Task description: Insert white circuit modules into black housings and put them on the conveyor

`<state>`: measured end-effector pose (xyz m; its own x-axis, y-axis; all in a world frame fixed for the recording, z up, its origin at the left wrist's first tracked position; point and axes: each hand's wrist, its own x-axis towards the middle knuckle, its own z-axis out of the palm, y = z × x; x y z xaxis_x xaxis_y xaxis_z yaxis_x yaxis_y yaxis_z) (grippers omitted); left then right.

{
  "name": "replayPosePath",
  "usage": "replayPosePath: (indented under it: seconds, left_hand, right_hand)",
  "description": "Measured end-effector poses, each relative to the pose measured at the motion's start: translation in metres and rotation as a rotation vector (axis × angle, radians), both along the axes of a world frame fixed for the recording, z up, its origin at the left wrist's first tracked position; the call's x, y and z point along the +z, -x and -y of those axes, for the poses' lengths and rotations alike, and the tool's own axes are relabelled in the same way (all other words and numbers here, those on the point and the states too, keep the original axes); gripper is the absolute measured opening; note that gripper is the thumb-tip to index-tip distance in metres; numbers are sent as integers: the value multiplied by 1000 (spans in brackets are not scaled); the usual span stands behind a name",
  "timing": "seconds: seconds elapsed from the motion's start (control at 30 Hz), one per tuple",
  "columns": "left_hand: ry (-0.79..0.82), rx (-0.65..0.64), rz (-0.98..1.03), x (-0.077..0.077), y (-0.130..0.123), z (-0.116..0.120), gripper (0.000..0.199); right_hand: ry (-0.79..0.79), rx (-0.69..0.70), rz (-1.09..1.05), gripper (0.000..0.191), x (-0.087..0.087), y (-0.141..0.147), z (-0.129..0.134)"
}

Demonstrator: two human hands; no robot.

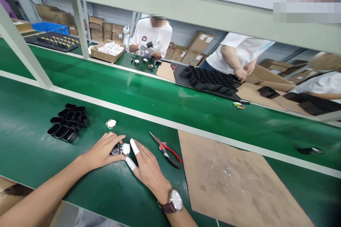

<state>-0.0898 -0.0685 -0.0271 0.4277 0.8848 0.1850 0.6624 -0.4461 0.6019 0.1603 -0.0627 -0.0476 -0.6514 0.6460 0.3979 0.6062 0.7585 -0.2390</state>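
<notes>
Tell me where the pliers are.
In the head view, the pliers lie on the green bench just right of the right hand, beside the left edge of the brown board.

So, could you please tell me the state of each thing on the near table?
Left hand: bent around a small black case.
Right hand: thumb and forefinger spread.
Nearer white part: between the hands.
Farther white part: loose.
Pliers: lying down, handles apart.
Black cases: grouped, open-topped.
Brown board: flat, marked.
</notes>
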Motion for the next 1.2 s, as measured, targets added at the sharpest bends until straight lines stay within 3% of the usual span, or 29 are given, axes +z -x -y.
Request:
replayPosePath:
  seconds: [0.13,0.33,0.57,0.7,0.97,1.2]
  left_hand:
    - [28,3,11,1,7,3,79]
    - [57,0,2,7,21,5,96]
    - [133,70,41,23,32,7,119]
    - [157,28,44,25,30,7,111]
    - [88,5,119,4,18,8,93]
    - [-5,18,145,1,14,9,88]
  right_hand:
    - [46,27,27,46,8,2,2]
    - [165,-7,-117,65,4,-1,-2]
    - [171,-11,-186,57,2,2,-3]
    - [146,-8,-290,60,5,5,-4]
    - [157,59,-473,64,23,5,5]
    - [67,72,-476,74,21,8,7]
